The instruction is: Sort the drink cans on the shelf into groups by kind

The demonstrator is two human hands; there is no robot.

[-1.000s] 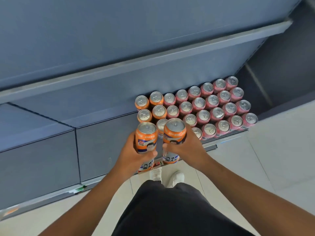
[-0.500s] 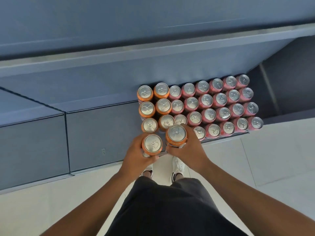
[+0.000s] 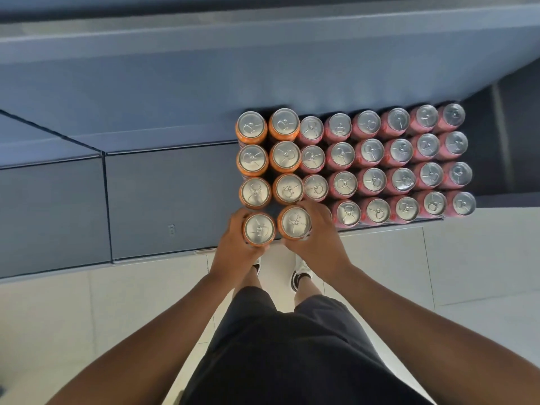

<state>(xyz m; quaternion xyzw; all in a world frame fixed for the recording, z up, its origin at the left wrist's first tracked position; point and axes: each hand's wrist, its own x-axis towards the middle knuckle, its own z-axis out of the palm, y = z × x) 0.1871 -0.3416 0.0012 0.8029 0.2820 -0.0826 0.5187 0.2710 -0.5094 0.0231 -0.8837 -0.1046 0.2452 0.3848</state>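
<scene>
Seen from straight above, orange cans fill two columns at the left of the block, their group (image 3: 268, 157) standing on the grey-blue shelf (image 3: 175, 200). Pink cans (image 3: 388, 162) fill several columns to the right. My left hand (image 3: 233, 247) grips an upright orange can (image 3: 259, 229) at the front left corner of the block. My right hand (image 3: 318, 238) grips a second orange can (image 3: 295, 223) right beside it, in the front row. My right hand hides the pink can behind it.
An upper shelf board (image 3: 263, 27) overhangs the back of the cans. The shelf's left part (image 3: 52, 214) holds nothing. A dark recess (image 3: 508, 135) lies right of the cans. My feet (image 3: 301, 273) stand on pale floor tiles (image 3: 482, 273).
Both hands lowered and pushed the two orange cans forward into the front row, and they now stand upright in line with the orange columns. My head tilted to look straight down.
</scene>
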